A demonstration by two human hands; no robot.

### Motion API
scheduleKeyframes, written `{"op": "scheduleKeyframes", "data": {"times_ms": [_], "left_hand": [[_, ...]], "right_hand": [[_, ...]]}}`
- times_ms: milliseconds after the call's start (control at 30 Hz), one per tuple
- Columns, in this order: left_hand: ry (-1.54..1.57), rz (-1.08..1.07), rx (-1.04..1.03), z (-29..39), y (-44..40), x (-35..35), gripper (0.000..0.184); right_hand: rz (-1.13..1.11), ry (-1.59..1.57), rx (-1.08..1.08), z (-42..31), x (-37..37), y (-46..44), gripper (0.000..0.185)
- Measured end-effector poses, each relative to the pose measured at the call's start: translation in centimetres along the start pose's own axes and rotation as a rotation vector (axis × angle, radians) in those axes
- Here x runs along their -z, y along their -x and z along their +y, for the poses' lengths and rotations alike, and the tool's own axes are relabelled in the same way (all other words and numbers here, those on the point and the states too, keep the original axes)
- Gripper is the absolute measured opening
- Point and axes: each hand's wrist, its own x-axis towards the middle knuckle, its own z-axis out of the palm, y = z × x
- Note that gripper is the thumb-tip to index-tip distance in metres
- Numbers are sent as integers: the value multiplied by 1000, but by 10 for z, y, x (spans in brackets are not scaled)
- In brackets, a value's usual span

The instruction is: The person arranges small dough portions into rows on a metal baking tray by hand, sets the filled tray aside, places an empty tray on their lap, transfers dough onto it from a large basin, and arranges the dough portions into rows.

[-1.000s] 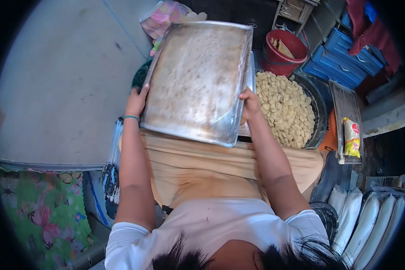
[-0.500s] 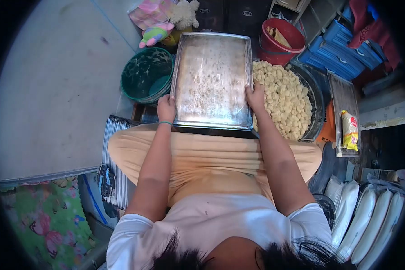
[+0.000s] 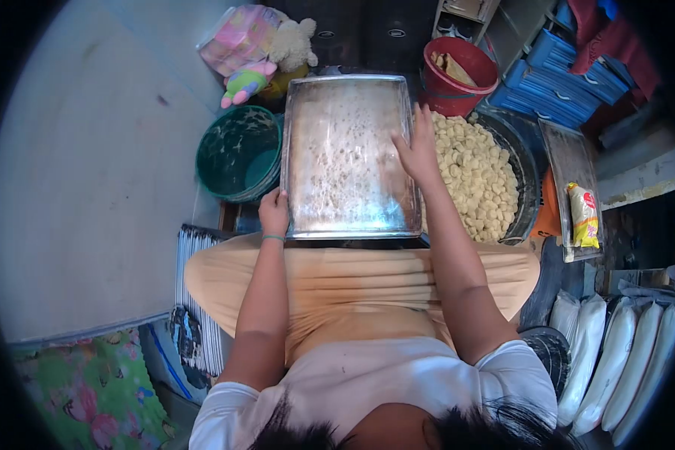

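Note:
A metal baking tray (image 3: 345,157), worn and bare on its upper face, lies in front of my crossed legs. Along its lower left edge, my left hand (image 3: 274,215) grips the rim, thumb uppermost. My right hand (image 3: 418,150) is at the right edge with fingers stretched out and thumb apart, holding nothing; whether it touches the rim I cannot tell. Just right of that hand, many small pale dough pieces (image 3: 472,176) fill a wide black tub (image 3: 531,180), partly hidden by the tray and my forearm.
A green bucket (image 3: 201,169) stands left of the tray, and a red bucket (image 3: 457,96) behind the dough. Stacked trays (image 3: 195,262) stand by my left knee. A yellow packet (image 3: 583,217) rests on a board at right, above several filled white bags (image 3: 607,367). Plush toys (image 3: 292,45) sit behind.
My right hand has let go of the tray's right rim, moved up along it and spread its fingers. My left hand still holds the left edge. The view has tilted slightly.

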Motion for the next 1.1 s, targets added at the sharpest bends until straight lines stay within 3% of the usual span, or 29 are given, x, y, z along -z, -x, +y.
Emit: {"op": "scheduleKeyframes", "data": {"times_ms": [100,200,233,300,333,467,567,633,667,700,733,800,867,933,1033,1067,1100], "left_hand": [[-37,-20,-30,5,1,5,31],[-30,-30,-34,-6,-2,4,34],[-42,-32,-31,-9,-3,4,33],[22,-80,86,1,-2,8,31],[55,-57,12,-28,-6,-1,30],[-164,-104,-66,-4,-9,13,36],[-478,10,-215,71,-4,11,46],[-317,-58,-442,137,1,-8,46],[-237,-102,-547,165,6,-24,46],[-126,-282,-559,189,9,-50,46],[-11,-457,-571,214,13,-80,45],[64,-879,-696,260,20,-144,50],[16,-1190,-673,273,28,-226,62],[-260,-1416,-612,258,36,-319,97],[-860,-1465,-641,246,60,-382,131],[-934,-1557,-505,232,73,-403,142],[-946,-1465,-558,221,88,-414,142]], "right_hand": [[291,-24,352,-111,42,-56,81],[291,116,378,-144,8,-69,81],[220,180,347,-126,-26,-60,81],[-512,382,40,-21,-130,1,81],[-469,404,41,-15,-141,4,82],[-477,204,56,-5,-130,2,81],[-117,-173,2,41,-75,-3,78],[-4,-111,-181,96,4,3,76],[-17,141,-331,177,8,20,79],[-11,357,-390,222,38,36,86],[-111,319,-719,257,69,58,99],[-206,352,-1096,330,94,107,115],[-418,456,-1043,351,81,145,121],[-634,519,-1008,335,81,161,124],[-922,436,-896,286,92,157,134],[-916,464,-876,284,91,166,133],[-913,495,-855,284,90,180,133]]}}
